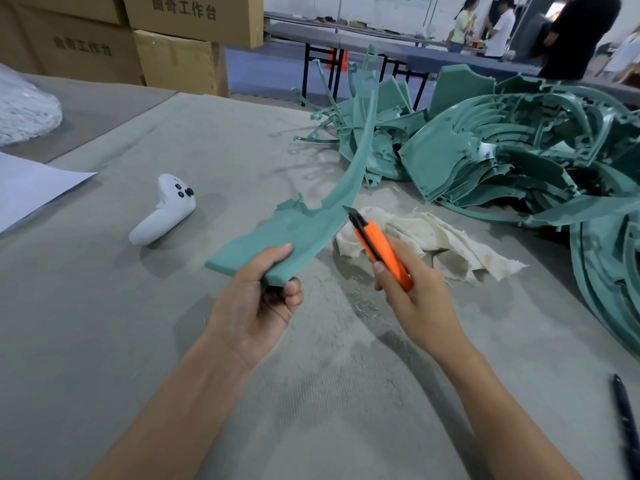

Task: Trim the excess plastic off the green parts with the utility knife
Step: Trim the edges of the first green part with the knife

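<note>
My left hand (258, 299) grips the near end of a long curved green plastic part (311, 220), thumb on top and fingers curled beneath. The part arcs up and away toward the far pile. A ragged tab of extra plastic juts from its left edge. My right hand (412, 299) holds an orange utility knife (379, 247) with a black nose. Its blade tip sits at the right edge of the green part, about midway along the wide section.
A big heap of green parts (502, 150) fills the right and far side of the grey felt table (173, 341). A crumpled white rag (436, 237) lies behind the knife. A white controller (166, 209) lies left, a black pen (627, 414) right. Cardboard boxes (180, 60) stand behind.
</note>
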`<state>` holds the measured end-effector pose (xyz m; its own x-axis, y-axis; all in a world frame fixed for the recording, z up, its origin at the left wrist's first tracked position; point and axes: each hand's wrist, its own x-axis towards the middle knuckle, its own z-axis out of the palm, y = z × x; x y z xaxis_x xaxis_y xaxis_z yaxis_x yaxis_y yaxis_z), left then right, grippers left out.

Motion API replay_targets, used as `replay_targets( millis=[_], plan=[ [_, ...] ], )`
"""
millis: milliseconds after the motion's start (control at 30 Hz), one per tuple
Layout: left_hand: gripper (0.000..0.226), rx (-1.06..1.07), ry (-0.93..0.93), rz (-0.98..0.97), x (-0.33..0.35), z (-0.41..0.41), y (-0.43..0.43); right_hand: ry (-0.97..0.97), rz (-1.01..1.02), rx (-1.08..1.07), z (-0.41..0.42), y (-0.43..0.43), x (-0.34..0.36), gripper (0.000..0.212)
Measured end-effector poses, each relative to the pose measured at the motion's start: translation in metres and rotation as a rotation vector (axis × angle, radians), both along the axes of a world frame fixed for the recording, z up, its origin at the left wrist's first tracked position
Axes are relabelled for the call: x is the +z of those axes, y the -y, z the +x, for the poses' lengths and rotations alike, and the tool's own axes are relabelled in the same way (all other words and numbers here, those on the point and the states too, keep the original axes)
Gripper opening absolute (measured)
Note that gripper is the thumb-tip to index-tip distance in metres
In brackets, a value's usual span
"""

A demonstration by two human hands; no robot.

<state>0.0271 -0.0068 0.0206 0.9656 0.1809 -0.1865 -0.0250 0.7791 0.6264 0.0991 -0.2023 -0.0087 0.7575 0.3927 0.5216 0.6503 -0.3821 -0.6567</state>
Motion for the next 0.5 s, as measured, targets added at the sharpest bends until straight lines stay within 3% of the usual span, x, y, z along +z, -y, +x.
replay_targets(
  millis=[233, 500],
  plan=[
    [0.019, 0.057, -0.017, -0.063, -0.001, 0.002, -0.001, 0.031, -0.105, 0.212, -0.014, -0.007, 0.000, 0.040],
    [0.018, -0.014, -0.001, -0.058, 0.000, 0.000, 0.003, 0.017, 0.037, 0.095, -0.007, -0.004, 0.002, 0.040]
  ],
)
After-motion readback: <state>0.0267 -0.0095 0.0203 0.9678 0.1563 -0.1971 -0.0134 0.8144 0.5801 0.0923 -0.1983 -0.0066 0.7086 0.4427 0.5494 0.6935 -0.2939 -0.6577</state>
